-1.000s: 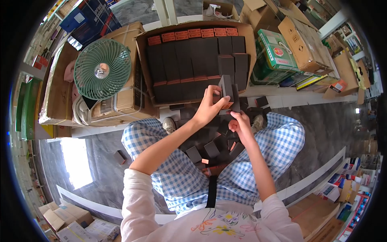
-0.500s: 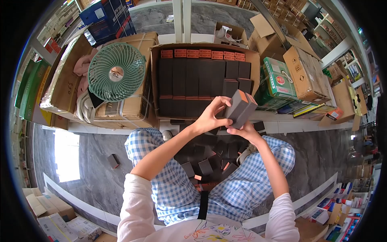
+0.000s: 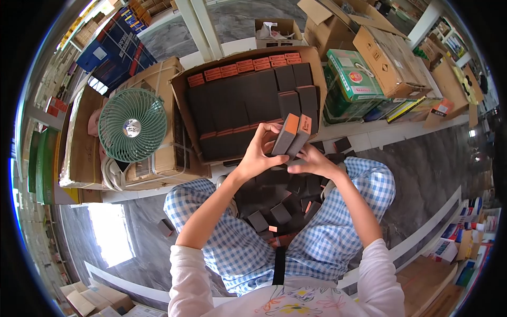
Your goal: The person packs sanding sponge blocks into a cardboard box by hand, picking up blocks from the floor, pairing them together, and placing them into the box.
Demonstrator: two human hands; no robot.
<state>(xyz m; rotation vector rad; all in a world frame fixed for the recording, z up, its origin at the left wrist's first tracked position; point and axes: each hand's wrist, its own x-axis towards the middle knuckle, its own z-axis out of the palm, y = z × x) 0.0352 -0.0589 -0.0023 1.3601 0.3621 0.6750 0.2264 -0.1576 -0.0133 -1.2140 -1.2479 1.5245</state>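
Two small dark boxes with orange ends (image 3: 285,138) are held side by side above the front edge of a big open carton (image 3: 188,124). My left hand (image 3: 257,154) grips them from the left, its thumb below and fingers behind. At their lower right side, my right hand (image 3: 316,161) has its fingers and thumb closed around them; part of its fingers is hidden. Inside the carton, similar dark boxes (image 3: 232,100) stand in rows, with an orange-ended row along the back. More dark boxes (image 3: 281,213) lie scattered on the floor between my legs.
A green fan (image 3: 132,126) rests on a brown carton (image 3: 186,161) at the left. To the right are a green box (image 3: 353,76) and a taped carton (image 3: 388,63). One loose dark box (image 3: 166,227) lies on the floor beside my left knee.
The view has turned and shifted, so the carton appears tilted. Both hands, still holding the two boxes, appear further left, and the boxes' orange ends now face me more.
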